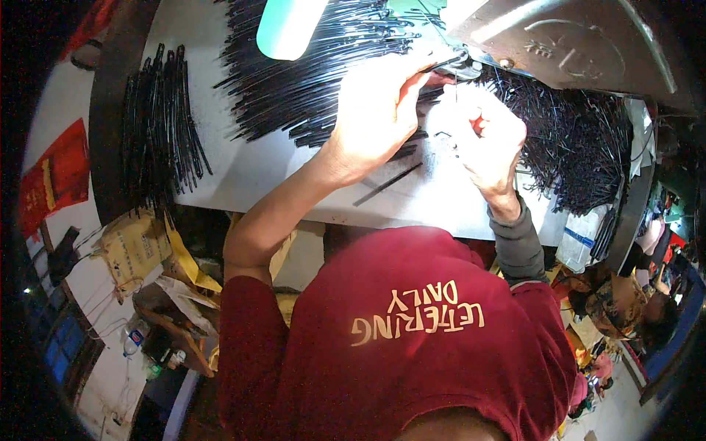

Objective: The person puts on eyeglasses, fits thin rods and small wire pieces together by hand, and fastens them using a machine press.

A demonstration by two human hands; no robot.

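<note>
Under bright light at the worktable (pixel 294 189), my left hand (pixel 376 110) reaches up to a small metal fitting (pixel 465 66) on a machine. Its thumb and fingers are closed around something dark and narrow, partly hidden. Close by on the right, my right hand (pixel 482 136) is curled with fingertips pinched together just below the fitting; glare hides what they hold. Long, thin black strips (pixel 294 88) lie in a wide heap behind and left of my left hand. One loose black strip (pixel 387 184) rests on the table below my hands.
A tangled pile of thin black pieces (pixel 570 147) covers the table's right side, beside the brown metal machine housing (pixel 581 48). Another bundle of black strips (pixel 163 121) lies at the left. A white-green lamp (pixel 290 29) hangs above. A yellow sack (pixel 134 250) is beyond the left edge.
</note>
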